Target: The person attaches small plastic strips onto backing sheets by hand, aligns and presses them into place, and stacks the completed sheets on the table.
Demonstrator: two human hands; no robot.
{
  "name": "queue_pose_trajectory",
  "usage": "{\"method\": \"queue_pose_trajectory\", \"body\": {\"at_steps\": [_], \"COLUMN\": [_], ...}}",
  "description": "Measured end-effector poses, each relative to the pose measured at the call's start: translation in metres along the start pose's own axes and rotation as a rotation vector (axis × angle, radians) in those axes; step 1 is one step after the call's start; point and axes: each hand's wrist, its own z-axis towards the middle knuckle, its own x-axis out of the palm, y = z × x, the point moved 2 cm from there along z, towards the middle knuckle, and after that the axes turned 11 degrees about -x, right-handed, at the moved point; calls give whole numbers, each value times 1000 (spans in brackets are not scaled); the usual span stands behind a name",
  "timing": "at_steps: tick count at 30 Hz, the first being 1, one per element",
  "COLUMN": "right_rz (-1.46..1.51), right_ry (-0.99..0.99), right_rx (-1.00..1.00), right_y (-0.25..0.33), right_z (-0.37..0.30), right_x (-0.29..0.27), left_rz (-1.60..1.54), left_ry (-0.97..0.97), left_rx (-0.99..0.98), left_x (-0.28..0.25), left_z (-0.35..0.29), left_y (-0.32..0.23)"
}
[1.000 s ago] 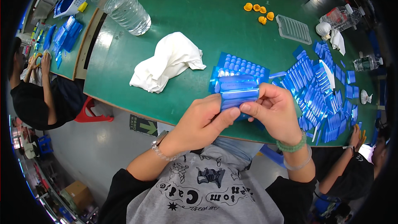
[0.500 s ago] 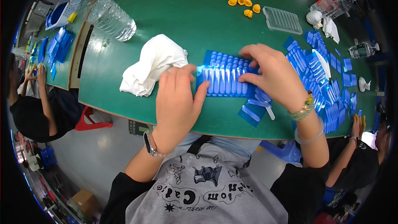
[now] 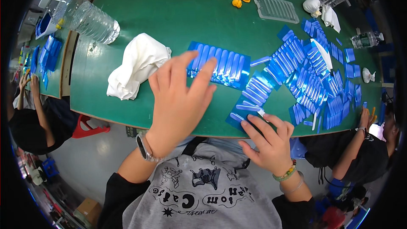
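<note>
My left hand [image 3: 180, 91] is open, its fingers spread over the near left edge of a blue film sheet [image 3: 241, 78] that carries a row of long, glossy blue strips. The fingertips cover part of that sheet, so contact is hard to judge. By the table's near edge, my right hand [image 3: 271, 144] is open with its fingers apart. Its fingertips reach a small piece of blue film [image 3: 234, 119] with a loose blue strip [image 3: 247, 107] on it. Just beyond those fingers shows the tip of a white stick [image 3: 261, 112], mostly hidden by the hand.
Many strip-covered blue film pieces [image 3: 305, 82] spread rightward over the green table [image 3: 169, 12]. A crumpled white cloth [image 3: 137, 65] and a large clear bottle [image 3: 91, 21] are at left. Farther back lie orange finger cots [image 3: 236, 3] and a clear ribbed tray [image 3: 276, 9]. Co-workers sit on both sides.
My right hand has left the blue sheet and come down toward the near edge, beside the small film piece. My left hand now reaches over the sheet. The whole view has shifted.
</note>
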Motion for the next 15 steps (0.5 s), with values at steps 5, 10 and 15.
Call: {"method": "queue_pose_trajectory", "body": {"at_steps": [5,10,15], "right_rz": [54,-77,-81], "right_ry": [-113,-122,-115], "right_rx": [66,68,84], "right_y": [-13,-25,-21], "right_z": [-6,-18,-20], "right_x": [-3,-3,-2], "left_rz": [-102,-3,-46], "left_ry": [215,241,221], "left_rx": [298,363,306], "left_x": [-9,-5,-3], "left_z": [-43,-61,-58], "left_y": [-25,-19,-19]}}
